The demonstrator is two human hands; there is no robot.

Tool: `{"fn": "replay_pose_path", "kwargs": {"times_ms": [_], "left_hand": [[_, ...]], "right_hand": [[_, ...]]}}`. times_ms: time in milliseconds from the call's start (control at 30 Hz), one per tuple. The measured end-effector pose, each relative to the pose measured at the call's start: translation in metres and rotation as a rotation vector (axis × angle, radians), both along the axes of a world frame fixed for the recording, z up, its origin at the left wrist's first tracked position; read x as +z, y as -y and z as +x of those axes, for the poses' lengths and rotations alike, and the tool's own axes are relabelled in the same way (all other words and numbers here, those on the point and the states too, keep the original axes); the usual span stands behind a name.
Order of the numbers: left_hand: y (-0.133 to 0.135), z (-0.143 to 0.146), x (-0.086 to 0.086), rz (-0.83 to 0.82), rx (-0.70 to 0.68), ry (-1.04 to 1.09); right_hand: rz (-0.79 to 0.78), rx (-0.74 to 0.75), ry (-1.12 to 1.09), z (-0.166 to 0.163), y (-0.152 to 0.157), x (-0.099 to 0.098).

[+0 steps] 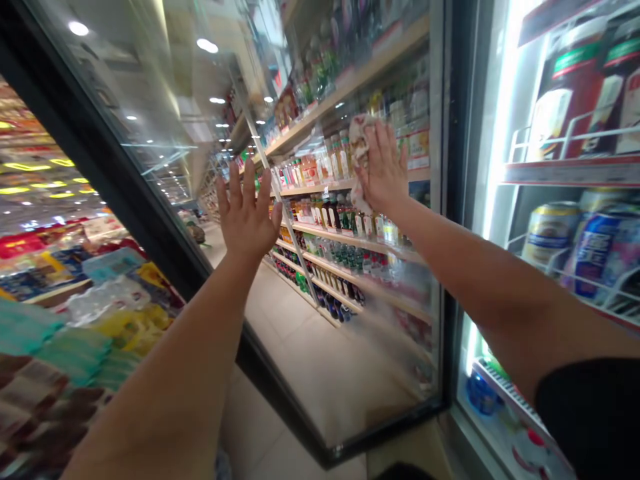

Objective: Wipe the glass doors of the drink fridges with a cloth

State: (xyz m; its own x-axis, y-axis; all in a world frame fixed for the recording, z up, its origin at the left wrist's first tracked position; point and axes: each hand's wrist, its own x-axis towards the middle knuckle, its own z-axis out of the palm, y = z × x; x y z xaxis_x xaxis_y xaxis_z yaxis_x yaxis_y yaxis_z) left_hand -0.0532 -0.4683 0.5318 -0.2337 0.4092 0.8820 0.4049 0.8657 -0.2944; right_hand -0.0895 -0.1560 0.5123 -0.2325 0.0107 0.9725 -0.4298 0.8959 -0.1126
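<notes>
A framed glass door (300, 347) of a drinks cooler stands swung open before me. My left hand (249, 213) is spread on or close to the pane, palm toward it, with nothing in it. Higher and to the right, my right hand (386, 167) presses a crumpled whitish cloth with reddish-brown patches (359, 139) against the glass. The cloth shows along the left side of that hand; the rest is hidden under the palm. Below it, a hazy patch blurs the lower right of the pane.
At right, the lit cooler holds bottles (575, 93) and cans (553, 230) on wire-edged shelves. Through the door appear long shelves of bottled drinks (325, 213) beside a tiled floor (270, 300). Packaged goods (100, 320) are stacked at left, blurred.
</notes>
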Motion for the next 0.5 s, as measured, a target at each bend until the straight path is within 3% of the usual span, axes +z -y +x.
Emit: {"fn": "replay_pose_path", "kwargs": {"times_ms": [100, 267, 367, 500], "left_hand": [[-0.001, 0.002, 0.000, 0.002, 0.003, 0.007], [-0.003, 0.005, 0.003, 0.041, -0.037, 0.043], [-0.001, 0.009, 0.006, 0.071, -0.103, 0.093], [0.012, 0.016, -0.004, 0.114, -0.094, 0.083]], "right_hand": [[0.009, -0.001, 0.044, 0.000, -0.013, -0.016], [0.382, 0.083, 0.152, 0.001, -0.045, -0.053], [0.561, 0.088, 0.177, 0.007, -0.069, -0.056], [0.583, 0.084, 0.126, 0.016, -0.087, -0.052]]}}
